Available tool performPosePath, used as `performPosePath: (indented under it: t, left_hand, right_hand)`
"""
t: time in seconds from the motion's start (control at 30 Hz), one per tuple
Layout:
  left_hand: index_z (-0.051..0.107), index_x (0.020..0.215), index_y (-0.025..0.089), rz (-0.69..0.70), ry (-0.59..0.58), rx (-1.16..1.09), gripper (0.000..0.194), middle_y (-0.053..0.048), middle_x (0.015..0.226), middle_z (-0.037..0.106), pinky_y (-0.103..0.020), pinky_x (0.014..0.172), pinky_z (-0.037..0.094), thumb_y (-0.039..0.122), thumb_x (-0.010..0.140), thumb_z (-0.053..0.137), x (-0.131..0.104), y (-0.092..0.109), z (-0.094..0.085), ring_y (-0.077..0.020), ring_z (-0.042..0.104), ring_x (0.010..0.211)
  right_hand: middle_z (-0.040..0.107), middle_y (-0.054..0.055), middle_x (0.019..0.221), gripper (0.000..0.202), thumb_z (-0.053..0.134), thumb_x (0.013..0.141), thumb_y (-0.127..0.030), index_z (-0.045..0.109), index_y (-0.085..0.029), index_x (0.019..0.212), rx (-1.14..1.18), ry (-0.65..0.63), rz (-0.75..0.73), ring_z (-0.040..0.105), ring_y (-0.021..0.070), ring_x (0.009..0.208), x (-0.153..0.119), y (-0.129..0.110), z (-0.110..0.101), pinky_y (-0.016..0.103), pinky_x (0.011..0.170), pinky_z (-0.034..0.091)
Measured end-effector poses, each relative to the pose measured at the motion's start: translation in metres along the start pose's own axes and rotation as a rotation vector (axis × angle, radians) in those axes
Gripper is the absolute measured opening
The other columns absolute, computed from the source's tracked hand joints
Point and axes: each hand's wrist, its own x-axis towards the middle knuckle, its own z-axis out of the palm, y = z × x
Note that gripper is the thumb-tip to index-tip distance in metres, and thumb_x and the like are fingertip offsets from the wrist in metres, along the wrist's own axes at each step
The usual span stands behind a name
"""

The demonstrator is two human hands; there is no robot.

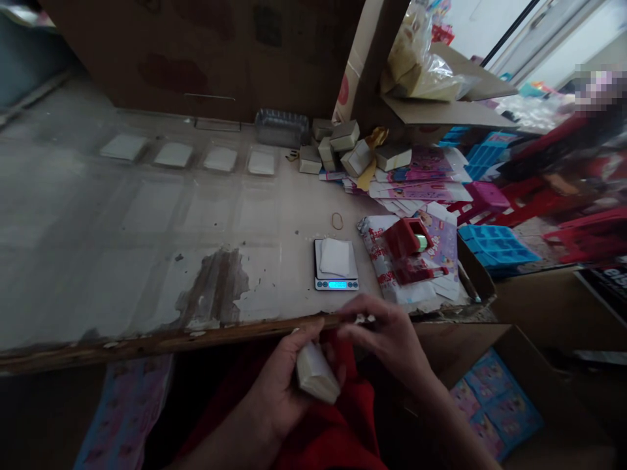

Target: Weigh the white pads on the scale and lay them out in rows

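Step in hand: judged to be sorting or counting out from the stack of pale cards [317,373], at the near edge of the counter [274,267].
Next move: drawing a further card, if one is wanted, calls for a steady left hold and the right thumb and finger to close on a single edge.
Left hand [281,373]: curled around the stack, thumb along its upper side; firmly occupied.
Right hand [386,336]: just right of the stack, apart from it; thumb and forefinger part-way open with a narrow gap; no object seen between them.
Open box [453,339]: near right, below counter height; printed sheets [504,398] inside.
Scale [354,269]: beyond the hands, on the counter; display lit, figures not legible.
White cards [336,256]: lying on the scale's plate, edges slightly uneven.
Tape dispenser [399,240]: right of the scale, resting on a red-and-white packet [375,245].
Rubber band [337,220]: loose, just beyond the scale.
Card bundles [356,156]: far, heaped beside and partly upon printed cardboard pieces [421,189].
Four white piles [220,158]: far left, in a row.
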Motion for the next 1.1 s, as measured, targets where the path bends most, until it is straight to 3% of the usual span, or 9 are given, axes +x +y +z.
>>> performPosePath:
  t: [0.1,0.2,0.4,0.53,0.7,0.8,0.87,1.0,1.1]
  left_hand:
    - [0.059,0.084,0.020,-0.020,0.044,0.002,0.023,0.003,0.066,0.063,-0.038,0.074,0.057,0.019,0.073,0.079,-0.002,-0.001,-0.005,-0.0146,0.064,0.061]
    - [0.058,0.084,0.019,-0.016,0.076,-0.016,0.025,0.002,0.068,0.063,-0.041,0.076,0.057,0.020,0.072,0.080,-0.008,0.002,-0.006,-0.0151,0.065,0.064]
    - [0.058,0.082,0.018,0.008,0.066,-0.069,0.024,0.002,0.070,0.062,-0.042,0.079,0.056,0.019,0.072,0.080,-0.017,0.014,-0.002,-0.0135,0.063,0.064]
    - [0.058,0.080,0.018,0.029,0.051,-0.056,0.022,0.001,0.068,0.060,-0.044,0.081,0.056,0.019,0.074,0.078,-0.021,0.019,-0.001,-0.0132,0.062,0.064]
    - [0.058,0.084,0.018,0.048,0.067,-0.082,0.027,0.000,0.073,0.062,-0.046,0.084,0.056,0.014,0.070,0.080,-0.029,0.021,-0.010,-0.0142,0.064,0.067]
    - [0.059,0.086,0.018,0.086,0.047,-0.092,0.027,-0.001,0.075,0.063,-0.048,0.086,0.055,0.009,0.069,0.078,-0.034,0.021,-0.022,-0.0146,0.064,0.069]
    - [0.058,0.087,0.018,0.119,0.033,-0.123,0.028,-0.001,0.076,0.063,-0.048,0.087,0.055,0.008,0.070,0.077,-0.040,0.022,-0.034,-0.0151,0.065,0.071]
    - [0.058,0.087,0.017,0.190,0.014,-0.215,0.026,-0.002,0.075,0.064,-0.048,0.087,0.055,0.008,0.071,0.076,-0.062,0.036,-0.055,-0.0168,0.066,0.071]
    - [0.057,0.075,0.015,0.253,-0.080,-0.238,0.014,-0.004,0.068,0.063,-0.044,0.081,0.056,0.017,0.078,0.071,-0.088,0.069,-0.062,-0.0169,0.064,0.064]
  right_hand:
    - [0.072,0.005,0.098,0.018,0.070,0.085,-0.029,0.074,-0.023,0.101,-0.542,0.156,-0.200,0.062,0.0227,0.094,0.037,0.014,-0.010,0.037,0.085,0.043]
    - [0.072,0.006,0.107,0.022,0.067,0.086,-0.028,0.072,-0.024,0.107,-0.929,0.073,-0.260,0.059,0.0258,0.101,0.068,0.024,-0.015,0.041,0.090,0.036]
    - [0.073,0.004,0.098,0.011,0.065,0.086,-0.026,0.070,-0.024,0.096,-1.143,-0.157,-0.258,0.062,0.0226,0.093,0.087,0.020,-0.013,0.040,0.088,0.028]
    - [0.073,0.006,0.090,0.015,0.058,0.087,-0.018,0.070,-0.022,0.096,-1.204,-0.196,-0.263,0.063,0.0215,0.085,0.092,0.021,-0.008,0.041,0.089,0.027]
    - [0.073,0.010,0.097,0.039,0.058,0.079,-0.011,0.067,-0.019,0.116,-1.105,-0.061,-0.278,0.064,0.0249,0.088,0.103,0.044,-0.004,0.043,0.096,0.030]
    - [0.074,0.009,0.098,0.036,0.060,0.074,-0.013,0.072,-0.020,0.107,-0.933,0.054,-0.217,0.064,0.0246,0.092,0.109,0.061,-0.007,0.039,0.098,0.035]
    - [0.074,0.007,0.096,0.029,0.062,0.072,-0.016,0.075,-0.020,0.098,-0.872,0.109,-0.188,0.066,0.0232,0.090,0.112,0.064,-0.011,0.034,0.091,0.042]
    - [0.071,0.003,0.071,0.019,0.062,0.074,-0.026,0.075,-0.014,0.083,-0.745,0.219,-0.168,0.064,0.0191,0.064,0.131,0.039,-0.012,0.027,0.062,0.046]
    - [0.068,0.002,0.063,0.024,0.066,0.074,-0.036,0.074,-0.014,0.078,-0.363,0.175,-0.125,0.061,0.0168,0.055,0.173,0.001,0.016,0.025,0.053,0.043]
